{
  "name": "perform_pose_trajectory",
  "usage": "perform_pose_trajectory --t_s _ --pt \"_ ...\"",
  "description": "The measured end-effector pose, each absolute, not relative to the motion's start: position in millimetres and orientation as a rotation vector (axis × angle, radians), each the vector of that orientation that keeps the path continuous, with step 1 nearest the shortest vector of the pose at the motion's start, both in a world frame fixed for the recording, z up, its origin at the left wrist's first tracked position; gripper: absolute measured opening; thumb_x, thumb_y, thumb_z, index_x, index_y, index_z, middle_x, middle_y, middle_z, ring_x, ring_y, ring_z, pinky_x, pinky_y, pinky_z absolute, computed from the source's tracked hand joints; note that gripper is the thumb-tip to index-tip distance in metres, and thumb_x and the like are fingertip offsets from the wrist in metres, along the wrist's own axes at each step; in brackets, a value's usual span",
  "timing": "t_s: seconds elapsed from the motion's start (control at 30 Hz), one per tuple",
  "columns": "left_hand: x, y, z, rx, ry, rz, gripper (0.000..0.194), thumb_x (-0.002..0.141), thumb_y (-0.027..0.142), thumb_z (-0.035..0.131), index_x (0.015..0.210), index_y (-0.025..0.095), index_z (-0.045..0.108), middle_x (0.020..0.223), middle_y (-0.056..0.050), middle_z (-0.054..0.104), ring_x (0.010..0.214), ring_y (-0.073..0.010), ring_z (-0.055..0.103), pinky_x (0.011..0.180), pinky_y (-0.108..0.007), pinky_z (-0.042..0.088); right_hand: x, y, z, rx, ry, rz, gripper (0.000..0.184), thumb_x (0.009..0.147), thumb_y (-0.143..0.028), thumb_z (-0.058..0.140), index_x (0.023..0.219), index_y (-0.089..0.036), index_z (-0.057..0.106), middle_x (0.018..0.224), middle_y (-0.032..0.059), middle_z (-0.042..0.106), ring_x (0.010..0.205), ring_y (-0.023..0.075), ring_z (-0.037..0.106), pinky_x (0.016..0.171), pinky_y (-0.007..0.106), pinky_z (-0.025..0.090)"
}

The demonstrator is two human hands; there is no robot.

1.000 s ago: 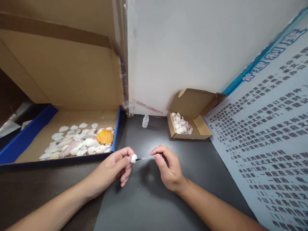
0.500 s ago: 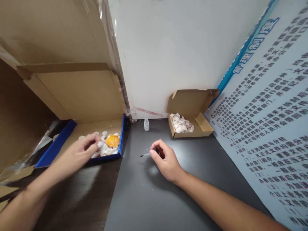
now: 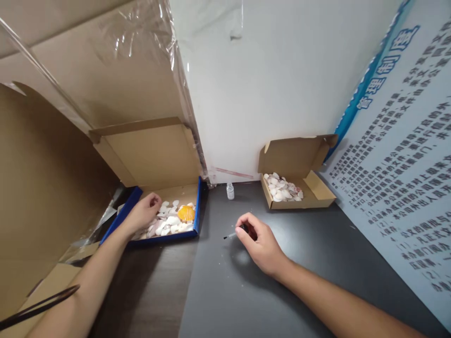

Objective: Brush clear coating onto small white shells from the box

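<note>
Over the shells [image 3: 172, 220] in the blue-edged cardboard box [image 3: 199, 206] is my left hand [image 3: 145, 211], its fingers curled together at the box's left part. Whatever those fingers hold, if anything, is hidden. A yellow-orange scallop shell [image 3: 186, 213] lies on the white shells to the right of that hand. My right hand [image 3: 259, 241] is closed round the black cap of a small applicator brush [image 3: 231, 234], whose thin stem and dark tip point left above the grey tabletop. A small clear glass bottle [image 3: 230, 191] stands uncapped beyond the right hand, near the wall.
At the back right, an open brown cardboard box [image 3: 319, 190] contains a heap of pale shells [image 3: 282, 188]. A printed poster [image 3: 398, 155] borders the right side. Tall cardboard [image 3: 130, 80] rises behind the left box. The grey tabletop [image 3: 225, 300] has tiny white specks.
My left hand held up a white shell before; now it is farther into the left box and that shell is out of sight. The view has shifted left. My right hand still grips the brush.
</note>
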State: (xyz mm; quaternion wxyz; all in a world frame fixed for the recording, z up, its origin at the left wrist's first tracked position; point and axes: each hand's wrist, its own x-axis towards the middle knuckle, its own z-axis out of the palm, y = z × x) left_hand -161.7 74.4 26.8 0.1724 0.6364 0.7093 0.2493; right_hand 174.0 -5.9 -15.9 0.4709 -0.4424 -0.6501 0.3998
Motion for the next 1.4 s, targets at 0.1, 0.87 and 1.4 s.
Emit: perform_pose_trajectory --t_s 0.1,0.87,1.4 --pt "-162.5 75.0 28.8 1.880 2.068 0.667 0.015 0.075 0.037 0.052 0.075 0.022 0.051 0.070 -0.001 0.057 0.067 -0.0199 0.053 0.062 -0.029 0.038 173.5 -6.0 -15.0 -1.082 -1.594 0.994 0.009 0.088 -0.027 0.055 0.083 -0.019 0.056 0.066 -0.0042 0.048 0.058 0.0112 0.043 0.055 0.023 0.034" --pt "138.0 111.0 65.1 2.833 1.076 0.091 0.021 0.086 0.018 0.048 0.101 0.016 0.062 0.098 -0.013 0.067 0.089 -0.0278 0.063 0.073 -0.035 0.046 171.4 7.9 -24.7 -1.103 -1.388 1.066 0.014 0.084 -0.028 0.060 0.094 -0.020 0.054 0.079 -0.0026 0.056 0.061 0.0111 0.048 0.058 0.025 0.039" --pt "136.4 107.9 50.9 2.748 1.137 0.185 0.024 0.085 0.015 0.046 0.106 0.016 0.057 0.107 -0.013 0.064 0.087 -0.0259 0.064 0.074 -0.035 0.048 170.9 7.5 -32.0 -1.062 -1.420 1.061 0.014 0.089 -0.030 0.059 0.096 -0.018 0.056 0.077 -0.0009 0.060 0.062 0.0119 0.051 0.060 0.026 0.043"
